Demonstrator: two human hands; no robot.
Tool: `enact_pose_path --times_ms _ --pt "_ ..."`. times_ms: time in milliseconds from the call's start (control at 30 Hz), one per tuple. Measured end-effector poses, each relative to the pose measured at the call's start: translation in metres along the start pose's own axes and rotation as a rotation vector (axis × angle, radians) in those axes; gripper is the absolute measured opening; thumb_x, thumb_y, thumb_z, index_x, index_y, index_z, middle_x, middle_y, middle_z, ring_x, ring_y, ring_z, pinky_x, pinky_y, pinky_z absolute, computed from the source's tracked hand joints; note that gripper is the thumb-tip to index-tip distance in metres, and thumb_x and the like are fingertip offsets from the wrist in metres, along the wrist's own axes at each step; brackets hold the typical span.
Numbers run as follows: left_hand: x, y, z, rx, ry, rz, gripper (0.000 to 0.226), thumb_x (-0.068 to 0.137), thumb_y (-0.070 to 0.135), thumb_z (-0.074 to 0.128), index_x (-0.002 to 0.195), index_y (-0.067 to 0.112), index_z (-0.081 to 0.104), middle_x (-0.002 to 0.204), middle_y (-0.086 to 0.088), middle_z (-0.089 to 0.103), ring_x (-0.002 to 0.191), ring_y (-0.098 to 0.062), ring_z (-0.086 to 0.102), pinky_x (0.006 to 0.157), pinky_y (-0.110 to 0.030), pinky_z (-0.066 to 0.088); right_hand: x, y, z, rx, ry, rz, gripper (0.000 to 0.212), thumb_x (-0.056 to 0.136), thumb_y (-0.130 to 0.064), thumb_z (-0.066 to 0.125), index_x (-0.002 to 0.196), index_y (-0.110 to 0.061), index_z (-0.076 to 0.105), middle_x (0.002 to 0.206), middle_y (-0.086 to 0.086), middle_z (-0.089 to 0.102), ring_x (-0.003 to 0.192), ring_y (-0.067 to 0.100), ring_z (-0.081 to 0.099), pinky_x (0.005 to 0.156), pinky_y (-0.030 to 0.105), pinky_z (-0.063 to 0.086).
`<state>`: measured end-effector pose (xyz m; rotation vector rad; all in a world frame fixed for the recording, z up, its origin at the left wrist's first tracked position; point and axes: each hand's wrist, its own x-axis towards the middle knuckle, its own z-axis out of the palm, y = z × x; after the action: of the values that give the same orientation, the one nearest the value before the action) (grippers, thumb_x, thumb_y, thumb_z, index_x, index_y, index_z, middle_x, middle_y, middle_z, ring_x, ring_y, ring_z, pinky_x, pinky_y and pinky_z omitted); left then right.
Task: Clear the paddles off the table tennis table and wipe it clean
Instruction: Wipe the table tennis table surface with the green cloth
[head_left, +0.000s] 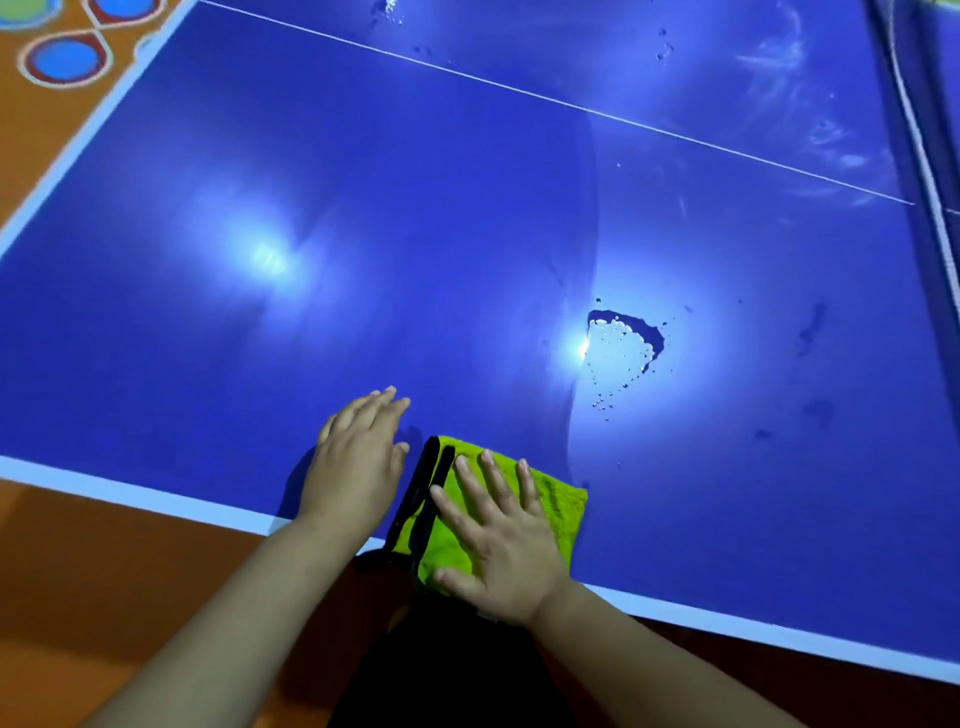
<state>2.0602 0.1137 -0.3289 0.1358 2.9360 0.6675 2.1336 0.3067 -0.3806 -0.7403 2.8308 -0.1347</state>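
With right hand (501, 551), fingers (496, 480) spread flat, pressing green cloth (558, 499) at lower centre, resting flat open left hand (353, 467) beside on table (363, 234).

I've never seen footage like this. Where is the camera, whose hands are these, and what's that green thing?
No machine here: one camera sits on a person's head, looking down at their own bare hands. The blue surface is a table tennis table; its net runs along the right. The right hand presses flat on a green cloth at the near edge. The left hand rests flat on the table beside it. Nothing is gripped. A small puddle lies beyond the cloth. No paddles show.
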Motion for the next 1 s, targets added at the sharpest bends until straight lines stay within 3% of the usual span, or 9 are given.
enact_pose_path --times_ms 167,300,467,600,867,1000 --pt "0.011 0.018 0.004 -0.025 -0.036 0.004 0.046 0.088 0.014 0.060 0.133 0.014 0.050 0.143 -0.003 0.044 0.135 -0.023 0.035 0.108 -0.039 0.025 -0.011 0.015 -0.003 0.012 0.015 -0.056 0.081 0.079 -0.073 0.044 0.149 -0.036 0.031 0.158 0.001 0.025 0.148 0.028 0.015 0.114 0.058 0.013" --pt "0.037 0.028 0.019 -0.037 -0.027 0.014 0.042 0.085 0.009 0.062 0.127 0.013 0.057 0.136 -0.004 0.052 0.129 -0.025 0.043 0.105 -0.041 0.030 0.021 0.049 -0.008 0.036 0.052 0.011 0.080 0.077 -0.071 0.047 0.148 -0.037 0.033 0.159 0.000 0.025 0.149 0.026 0.014 0.116 0.057 0.011" --pt "0.077 0.049 0.045 -0.090 0.039 0.022 0.039 0.082 0.003 0.059 0.120 0.009 0.061 0.127 -0.007 0.059 0.120 -0.029 0.052 0.098 -0.043 0.038 0.087 0.135 -0.027 0.016 0.073 0.091 0.081 0.080 -0.072 0.038 0.150 -0.035 0.025 0.160 0.001 0.020 0.149 0.026 0.011 0.116 0.055 0.007" --pt "0.119 0.072 0.061 -0.103 0.070 0.027 0.040 0.082 0.011 0.054 0.122 0.010 0.060 0.129 -0.005 0.058 0.121 -0.020 0.044 0.099 -0.030 0.026 0.144 0.203 -0.046 -0.007 0.047 0.168 0.080 0.081 -0.074 0.028 0.152 -0.039 0.016 0.162 -0.002 0.011 0.150 0.023 0.002 0.118 0.053 0.003" --pt "0.235 0.124 0.083 -0.093 0.123 0.052 0.043 0.081 0.019 0.051 0.123 0.012 0.058 0.134 -0.004 0.054 0.125 -0.015 0.034 0.102 -0.031 0.021 0.259 0.339 -0.085 -0.045 0.039 0.256 0.082 0.077 -0.078 0.013 0.152 -0.043 0.004 0.163 -0.006 0.000 0.150 0.020 -0.005 0.119 0.050 -0.002" --pt "0.286 0.149 0.092 -0.102 0.162 0.081 0.040 0.082 0.019 0.052 0.120 0.012 0.060 0.134 -0.004 0.053 0.125 -0.016 0.035 0.102 -0.032 0.021 0.310 0.398 -0.100 -0.052 0.058 0.251 0.076 0.085 -0.075 0.026 0.152 -0.043 0.007 0.163 -0.005 0.001 0.150 0.020 -0.004 0.119 0.050 -0.002"
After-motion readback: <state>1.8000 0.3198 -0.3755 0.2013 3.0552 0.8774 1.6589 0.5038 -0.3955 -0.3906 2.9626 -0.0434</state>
